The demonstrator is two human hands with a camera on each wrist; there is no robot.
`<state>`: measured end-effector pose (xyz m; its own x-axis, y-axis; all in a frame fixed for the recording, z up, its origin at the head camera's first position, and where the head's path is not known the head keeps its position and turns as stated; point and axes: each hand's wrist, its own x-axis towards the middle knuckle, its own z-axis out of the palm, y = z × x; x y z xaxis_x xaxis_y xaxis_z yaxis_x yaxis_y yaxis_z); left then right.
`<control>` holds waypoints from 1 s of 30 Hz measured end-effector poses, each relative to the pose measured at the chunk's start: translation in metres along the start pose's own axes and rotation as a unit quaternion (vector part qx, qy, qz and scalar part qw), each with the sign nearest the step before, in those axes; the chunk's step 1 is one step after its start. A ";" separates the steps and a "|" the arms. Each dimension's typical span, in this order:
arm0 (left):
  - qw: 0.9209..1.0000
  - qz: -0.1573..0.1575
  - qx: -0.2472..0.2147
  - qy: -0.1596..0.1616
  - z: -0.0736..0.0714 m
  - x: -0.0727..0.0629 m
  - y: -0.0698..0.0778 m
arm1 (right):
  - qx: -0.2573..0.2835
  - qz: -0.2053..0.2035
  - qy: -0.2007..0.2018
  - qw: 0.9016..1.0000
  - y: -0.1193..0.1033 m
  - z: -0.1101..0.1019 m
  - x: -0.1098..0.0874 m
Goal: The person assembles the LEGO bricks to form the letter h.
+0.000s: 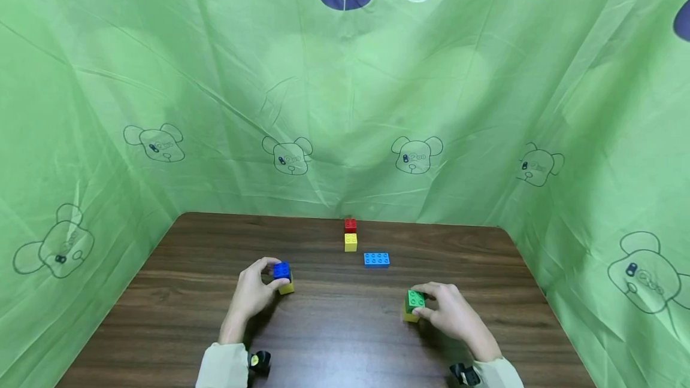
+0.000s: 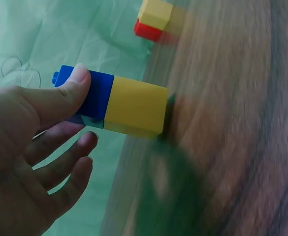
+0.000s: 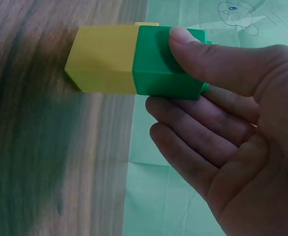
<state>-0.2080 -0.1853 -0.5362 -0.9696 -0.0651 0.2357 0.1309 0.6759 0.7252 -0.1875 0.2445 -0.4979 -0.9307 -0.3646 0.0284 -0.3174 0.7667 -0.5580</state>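
Observation:
Between thumb and fingers, my left hand (image 1: pixel 253 293) pinches a dark blue brick (image 1: pixel 281 270) that sits on top of a yellow brick (image 1: pixel 286 287). In the left wrist view the thumb lies on the blue brick (image 2: pixel 100 93), and the yellow brick (image 2: pixel 136 107) reaches down toward the wood. My right hand (image 1: pixel 448 312) grips a green brick (image 1: pixel 414 299) atop another yellow brick (image 1: pixel 409 316). The right wrist view shows the thumb across the green brick (image 3: pixel 156 61), joined to its yellow brick (image 3: pixel 104 56).
Near the back edge of the brown wooden table (image 1: pixel 226 238), a red brick (image 1: pixel 350 226) is right behind a yellow brick (image 1: pixel 350 243). A longer light blue brick (image 1: pixel 376 260) lies just to their right and nearer. Green printed cloth (image 1: pixel 345 100) surrounds the table's back and sides.

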 end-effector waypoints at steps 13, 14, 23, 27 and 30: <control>0.996 0.057 -0.067 -0.019 0.040 -0.006 0.037 | 0.018 -0.036 -0.014 0.999 -0.002 0.002 0.002; 0.995 0.058 -0.078 -0.026 0.045 -0.007 0.040 | 0.020 -0.039 -0.012 0.999 -0.003 0.002 0.002; 0.983 0.109 -0.131 -0.071 0.082 -0.024 0.071 | 0.028 -0.044 -0.013 0.999 -0.011 0.004 0.007; 0.979 0.117 -0.146 -0.080 0.095 -0.030 0.077 | 0.022 -0.046 -0.023 0.998 -0.014 0.004 0.008; 0.978 0.116 -0.155 -0.082 0.103 -0.034 0.080 | 0.017 -0.049 -0.024 0.998 -0.015 0.005 0.009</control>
<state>-0.1859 -0.0533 -0.5525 -0.9229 0.2003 0.3288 0.3834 0.4025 0.8312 -0.1902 0.2269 -0.4932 -0.8855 -0.4626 0.0438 -0.3987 0.7080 -0.5829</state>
